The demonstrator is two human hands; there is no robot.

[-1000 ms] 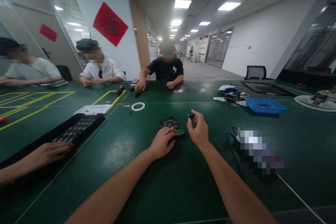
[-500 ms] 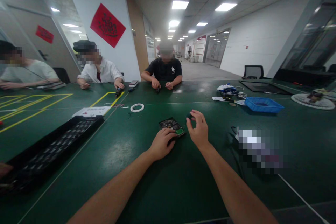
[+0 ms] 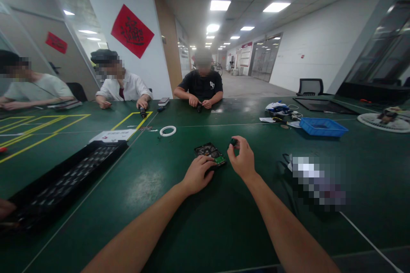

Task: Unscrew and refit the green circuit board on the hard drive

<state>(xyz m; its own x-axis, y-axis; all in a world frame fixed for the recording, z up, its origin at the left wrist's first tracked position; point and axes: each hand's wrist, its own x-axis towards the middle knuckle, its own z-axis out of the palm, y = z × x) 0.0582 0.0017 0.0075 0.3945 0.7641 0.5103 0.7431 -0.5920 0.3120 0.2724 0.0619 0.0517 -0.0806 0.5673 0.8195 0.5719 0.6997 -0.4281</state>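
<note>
A small opened hard drive (image 3: 208, 152) with a green circuit board at its near corner lies on the green table (image 3: 198, 222) in front of me. My left hand (image 3: 197, 173) rests on its near edge, fingers curled over it. Just to the right, my right hand (image 3: 241, 158) is raised a little above the table and pinches a small dark part (image 3: 233, 141) between thumb and fingertips.
A long black tray (image 3: 64, 177) lies at the left, with another person's fingertips (image 3: 6, 209) at its near end. A white tape ring (image 3: 168, 130) sits beyond the drive. A blue bin (image 3: 322, 127) and loose items are at the right. Three people sit across the table.
The other person's hand drew back from the black tray to the left edge. My right hand stays pinched on the small part, shifting slightly. People opposite moved their hands.
</note>
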